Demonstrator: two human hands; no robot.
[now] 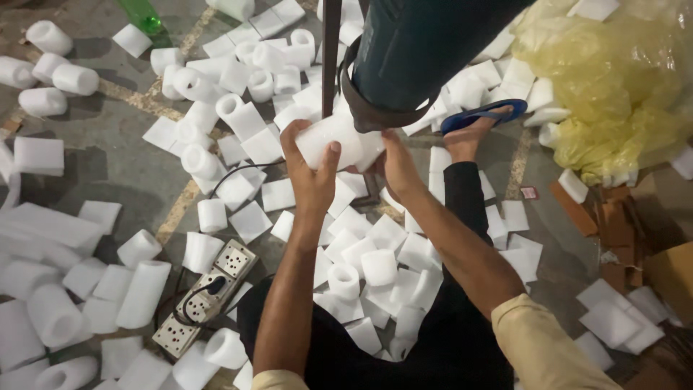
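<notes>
Left hand (310, 170): fingers and thumb closed around a white foam sheet rolled into a short tube (333, 139), gripping it from below and the left
Right hand (397, 165): pressed against the right end of the same tube, fingers wrapped behind it; how firmly it grips cannot be told
Tube position: held up between both hands, touching the lower rim of a dark teal cylindrical machine housing (426, 50)
Dark metal post (330, 54): upright, just left of the housing, directly above the left hand
Flat white foam squares (375, 263): heaped on the grey concrete floor (115, 144) below and between the forearms
Rolled white foam tubes (54, 314): scattered well to the left of the left hand
White multi-socket power strip with black cable (206, 296): on the floor left of the left forearm
Blue sandal on a foot (482, 115): just right of the right hand
Yellow plastic sack (613, 79): far right of the right hand
Green bottle (144, 18): far upper left of both hands
</notes>
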